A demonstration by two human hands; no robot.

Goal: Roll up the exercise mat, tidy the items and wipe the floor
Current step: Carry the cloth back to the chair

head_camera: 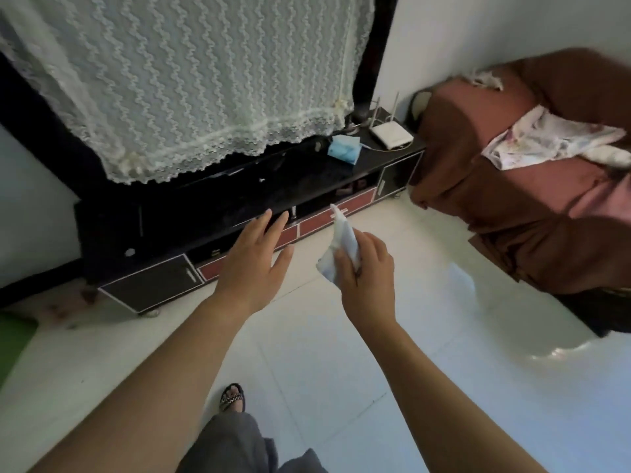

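Note:
My right hand [367, 268] is closed around a crumpled white tissue [343, 238], whose tip sticks up above my fingers. My left hand [257, 257] is held out beside it, fingers spread and holding nothing, in front of the low black TV cabinet [191, 213]. A corner of the green exercise mat [13, 346] shows at the left edge, lying on the white tiled floor [341, 353]. A blue tissue pack [344, 148] sits on the cabinet top.
A lace cloth [191, 80] covers the screen above the cabinet. A white router [391, 134] stands at the cabinet's right end. A brown covered sofa [532, 186] with a floral cloth [546, 138] fills the right side. My sandalled foot [233, 397] is on the tiles below.

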